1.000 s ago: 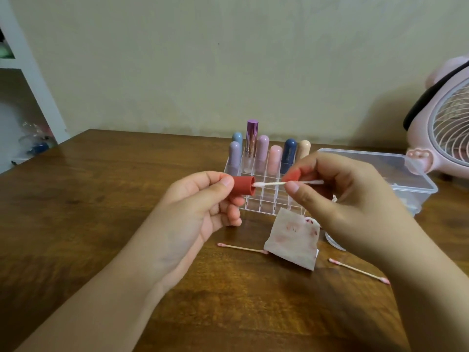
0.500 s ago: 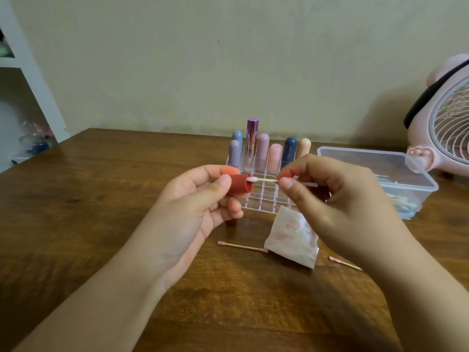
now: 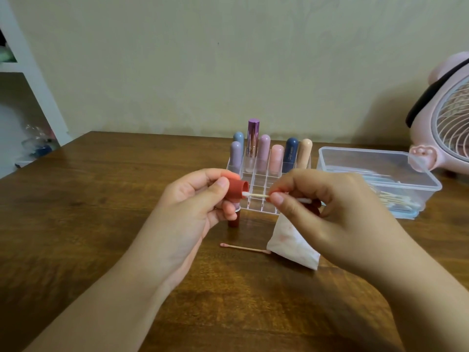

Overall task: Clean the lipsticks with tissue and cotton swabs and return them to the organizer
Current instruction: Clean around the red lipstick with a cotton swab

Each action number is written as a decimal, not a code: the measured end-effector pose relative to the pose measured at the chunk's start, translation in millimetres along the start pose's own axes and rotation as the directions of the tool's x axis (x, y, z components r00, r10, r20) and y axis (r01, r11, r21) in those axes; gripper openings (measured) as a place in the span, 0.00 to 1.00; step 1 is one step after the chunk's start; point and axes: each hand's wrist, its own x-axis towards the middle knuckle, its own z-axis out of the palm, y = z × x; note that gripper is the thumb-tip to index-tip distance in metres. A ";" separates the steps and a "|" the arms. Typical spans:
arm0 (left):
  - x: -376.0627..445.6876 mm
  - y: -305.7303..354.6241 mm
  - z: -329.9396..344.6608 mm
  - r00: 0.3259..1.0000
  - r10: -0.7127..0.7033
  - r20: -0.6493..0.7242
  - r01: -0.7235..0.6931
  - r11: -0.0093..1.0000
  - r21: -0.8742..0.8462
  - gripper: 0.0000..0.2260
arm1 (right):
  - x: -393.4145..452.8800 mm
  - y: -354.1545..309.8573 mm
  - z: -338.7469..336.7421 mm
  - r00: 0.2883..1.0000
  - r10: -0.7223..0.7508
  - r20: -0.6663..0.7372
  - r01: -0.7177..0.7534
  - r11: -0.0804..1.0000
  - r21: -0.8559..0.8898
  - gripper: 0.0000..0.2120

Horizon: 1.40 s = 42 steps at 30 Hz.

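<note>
**Swab tip now at the cap mouth; hands lower and closer in**

Since 0.5 s ago: the white tip of the cotton swab (image 3: 256, 195) has dropped from the upper rim of the red lipstick cap (image 3: 237, 189) to the lower edge of its opening. Both hands sit a bit lower in view. The second used swab, right of the tissue earlier, is now hidden behind the right forearm.

Left hand (image 3: 195, 207): palm turned inward, thumb and index finger pinching the cap, open end facing right. Lower fingers curl around the dark red lipstick tube (image 3: 233, 221), which hangs down below the hand, just in front of the organizer (image 3: 256, 184).

Right hand (image 3: 330, 214): back of hand toward the camera, thumb and forefinger pinching the swab mid-shaft, stick roughly level, far tip sticking out right of the fingers. Remaining fingers curled; something dark red sits under them, can't tell what.

Relative to the organizer:
- seven capped lipsticks (image 3: 276, 158) stand upright in its back rows; front cells are see-through
- stained tissue (image 3: 291, 242) in front, toward the right, partly under the right hand
- used swab (image 3: 245, 248) with pink tips in front, touching the tissue's left edge
- clear plastic box (image 3: 375, 158) of swabs just to the right
- pink fan (image 3: 446, 118) further right, behind the box

Writing: pale script on the navy lipstick (image 3: 291, 154), too small to read.
</note>
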 end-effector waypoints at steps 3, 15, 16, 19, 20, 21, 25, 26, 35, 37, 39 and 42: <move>-0.9 0.0 0.5 1.000 -0.001 0.009 0.001 1.000 0.016 0.09 | 0.6 2.2 1.3 0.997 0.008 -0.073 -0.008 1.000 0.005 0.06; -0.6 2.9 0.5 1.000 0.003 -0.024 0.000 0.992 0.123 0.09 | 1.2 -1.1 1.6 0.998 0.058 -0.022 -0.059 0.998 -0.017 0.06; 0.3 3.9 -0.8 0.998 0.007 -0.056 0.002 0.987 0.162 0.08 | 1.8 -0.9 2.1 0.995 0.101 0.001 -0.101 0.995 -0.017 0.06; 3.9 6.5 -8.3 0.984 0.070 -0.162 -0.001 0.920 0.393 0.05 | 4.3 4.5 5.0 0.964 0.247 0.096 -0.242 0.968 -0.062 0.04; 4.6 6.8 -10.7 0.980 0.095 -0.172 0.000 0.875 0.485 0.03 | 5.0 7.8 6.5 0.946 0.298 0.131 -0.289 0.954 -0.081 0.05; 5.2 6.7 -12.2 0.978 0.116 -0.175 0.004 0.823 0.569 0.03 | 5.2 11.0 8.3 0.924 0.346 0.162 -0.333 0.937 -0.100 0.05; 6.3 2.0 -14.9 0.961 0.214 -0.175 0.025 0.563 0.826 0.07 | 4.4 19.7 18.9 0.880 0.435 0.189 -0.406 0.898 -0.171 0.03; 6.8 0.0 -14.8 0.960 0.227 -0.162 0.025 0.511 0.859 0.08 | 3.8 20.3 22.0 0.876 0.444 0.188 -0.412 0.892 -0.186 0.03; 13.9 -20.2 -11.3 0.979 0.192 -0.065 0.015 0.254 0.967 0.12 | 1.7 22.6 39.1 0.822 0.540 0.183 -0.502 0.838 -0.215 0.04; 15.0 -24.6 -11.2 0.980 0.193 -0.049 0.004 0.225 0.974 0.12 | 0.7 21.1 41.5 0.817 0.545 0.191 -0.503 0.834 -0.229 0.05; 16.4 -27.9 -11.1 0.982 0.186 -0.029 -0.009 0.197 0.980 0.13 | 0.2 20.6 43.3 0.808 0.554 0.201 -0.505 0.827 -0.247 0.06; 18.5 -28.8 -10.0 0.984 0.176 -0.016 -0.018 0.188 0.982 0.13 | 0.8 21.5 44.6 0.799 0.564 0.210 -0.507 0.819 -0.269 0.07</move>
